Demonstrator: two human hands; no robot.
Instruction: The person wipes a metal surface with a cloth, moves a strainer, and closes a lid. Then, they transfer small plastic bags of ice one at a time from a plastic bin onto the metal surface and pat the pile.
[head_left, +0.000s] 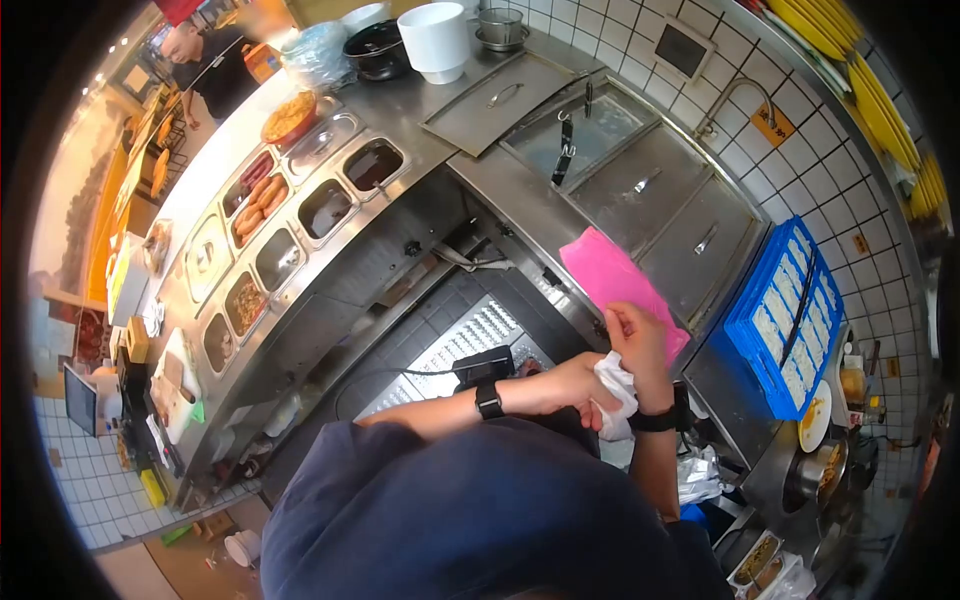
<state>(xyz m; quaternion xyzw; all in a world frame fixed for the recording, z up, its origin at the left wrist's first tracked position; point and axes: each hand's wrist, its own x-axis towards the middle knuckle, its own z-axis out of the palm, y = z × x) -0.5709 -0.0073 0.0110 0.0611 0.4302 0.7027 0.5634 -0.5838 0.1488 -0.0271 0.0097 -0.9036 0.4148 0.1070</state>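
My left hand (572, 386), its wrist wearing a black watch (489, 401), grips a crumpled white tissue (616, 388). The tissue presses against the palm side and wrist of my right hand (642, 342), which is raised just beside it. My right hand's fingers are curled in, and I see nothing between them. A black band circles the right wrist. Behind my right hand, a pink cloth (615, 270) lies along the steel counter edge and is partly covered by the hand.
Steel lids (640, 188) cover wells beside an uncovered well (580, 130). At right stands a blue crate (735, 335) of white pieces. Topping pans (278, 258) line the left counter, with sausages (260, 204) in one. A person (215, 65) stands beyond the counter, far left.
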